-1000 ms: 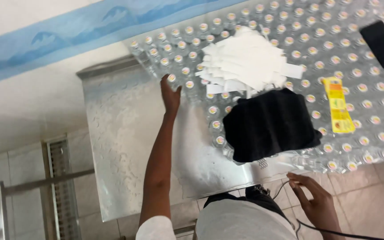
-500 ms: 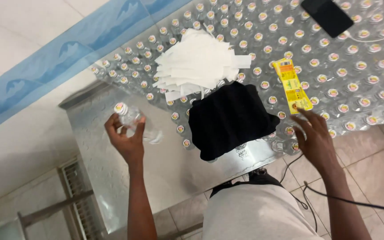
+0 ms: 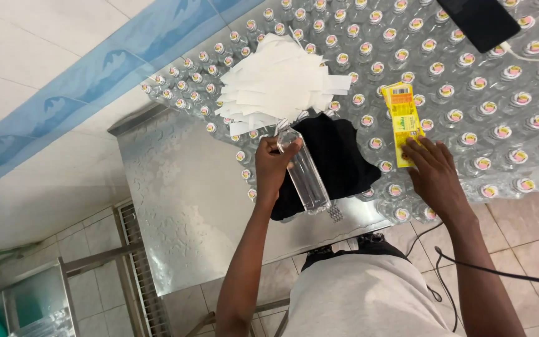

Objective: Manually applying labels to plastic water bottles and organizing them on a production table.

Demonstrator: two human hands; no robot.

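We see a clear bottle (image 3: 305, 171), a black cloth (image 3: 338, 156), white paper strips (image 3: 276, 84), a yellow label (image 3: 402, 122) with perhaps red print, and a dimpled silver table (image 3: 182, 193).

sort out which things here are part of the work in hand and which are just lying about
In hand:
left hand gripping a clear plastic bottle
right hand on the yellow label strip
black folded cloth under the bottle
capped clear bottles

Lying about:
pile of white paper strips
black phone
steel table
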